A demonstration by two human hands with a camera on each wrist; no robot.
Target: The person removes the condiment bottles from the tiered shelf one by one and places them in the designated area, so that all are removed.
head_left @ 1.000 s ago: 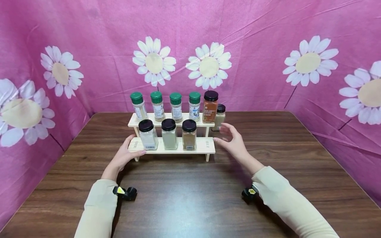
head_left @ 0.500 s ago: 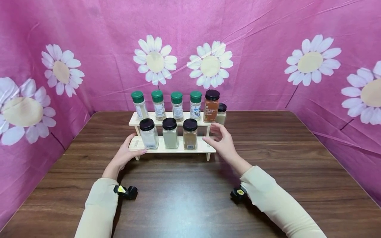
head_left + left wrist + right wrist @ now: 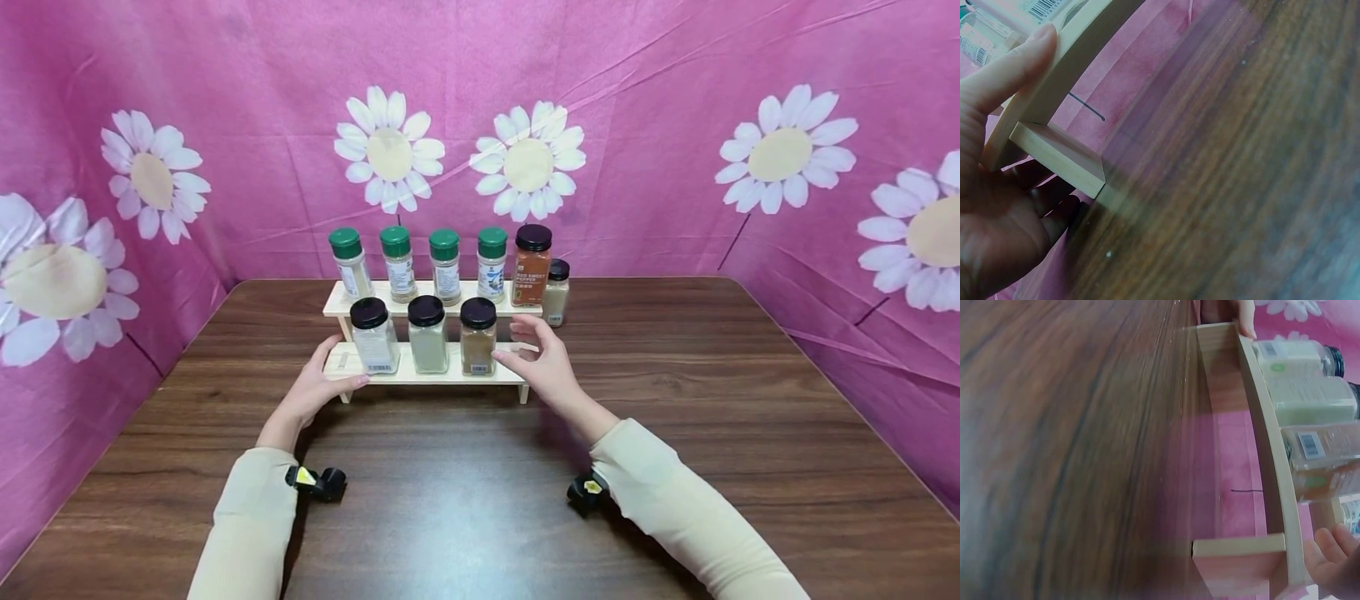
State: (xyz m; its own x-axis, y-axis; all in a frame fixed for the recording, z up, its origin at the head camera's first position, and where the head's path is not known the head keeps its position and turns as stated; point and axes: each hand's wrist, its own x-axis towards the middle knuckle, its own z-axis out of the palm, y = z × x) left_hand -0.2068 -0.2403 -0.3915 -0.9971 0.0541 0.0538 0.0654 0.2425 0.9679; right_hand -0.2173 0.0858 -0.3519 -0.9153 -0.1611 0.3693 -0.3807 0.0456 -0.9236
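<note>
A pale wooden two-tier spice rack [image 3: 506, 373] stands on the table. My left hand [image 3: 313, 390] grips the left end of its lower shelf, thumb over the front edge; in the left wrist view the fingers [image 3: 1057, 209] lie below the shelf by its leg. My right hand [image 3: 546, 360] is at the lower shelf's right end, fingers spread and lightly bent. Its thumb tip overlaps the right edge of a black-lidded jar of brown spice [image 3: 477, 342] in the head view. In the right wrist view its fingers [image 3: 1329, 550] are apart from that jar [image 3: 1322, 459].
A pale green jar [image 3: 428, 337] and a white jar [image 3: 375, 340] share the lower shelf. Several green-capped shakers [image 3: 446, 275] and a red sweet pepper jar [image 3: 531, 271] line the upper shelf. Another jar [image 3: 556, 298] stands behind the rack's right end, before the pink curtain [image 3: 645, 183].
My right hand has moved left, from beside the rack's right end to over the lower shelf by the brown spice jar. My left hand keeps its hold on the rack.
</note>
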